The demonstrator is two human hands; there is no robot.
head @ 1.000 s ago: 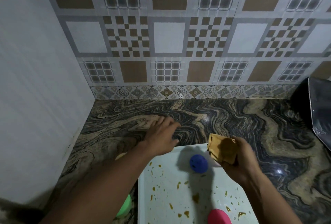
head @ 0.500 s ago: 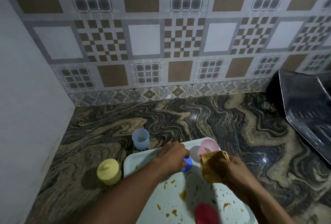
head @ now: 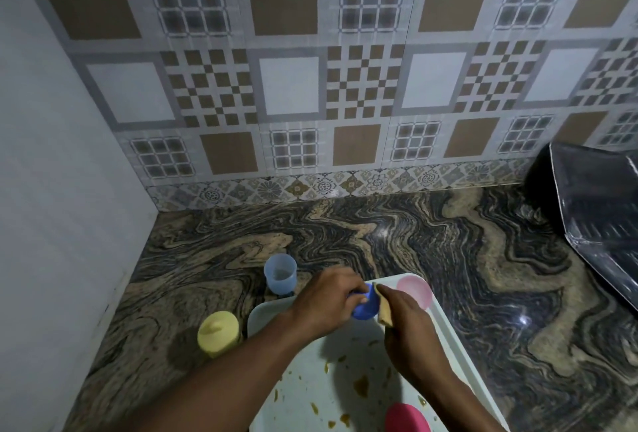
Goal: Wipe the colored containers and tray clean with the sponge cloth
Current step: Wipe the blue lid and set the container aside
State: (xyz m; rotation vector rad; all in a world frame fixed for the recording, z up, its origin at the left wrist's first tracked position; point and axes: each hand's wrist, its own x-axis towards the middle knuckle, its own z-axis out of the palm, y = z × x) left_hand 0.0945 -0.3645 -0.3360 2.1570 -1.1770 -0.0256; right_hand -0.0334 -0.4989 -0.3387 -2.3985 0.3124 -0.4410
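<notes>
My left hand point(head: 326, 302) grips a small dark blue container point(head: 366, 307) just above the far end of the white tray point(head: 452, 342). My right hand point(head: 409, 319) holds a tan sponge cloth point(head: 384, 307) pressed against the blue container's right side. The tray carries brown stains and crumbs. A pale pink container point(head: 416, 290) lies at the tray's far right corner. A darker pink one point(head: 407, 418) sits at the tray's near edge. A light blue cup point(head: 280, 274) and a yellow lidded container point(head: 218, 333) stand on the counter left of the tray.
The marble-pattern counter point(head: 483, 276) runs to a tiled back wall and a plain white wall on the left. A dark, shiny foil-covered object point(head: 593, 221) sits at the far right against the wall.
My left hand came back from the counter and closed on the blue container. My right hand brought the cloth against it. The camera tilted, showing the cup and yellow container.
</notes>
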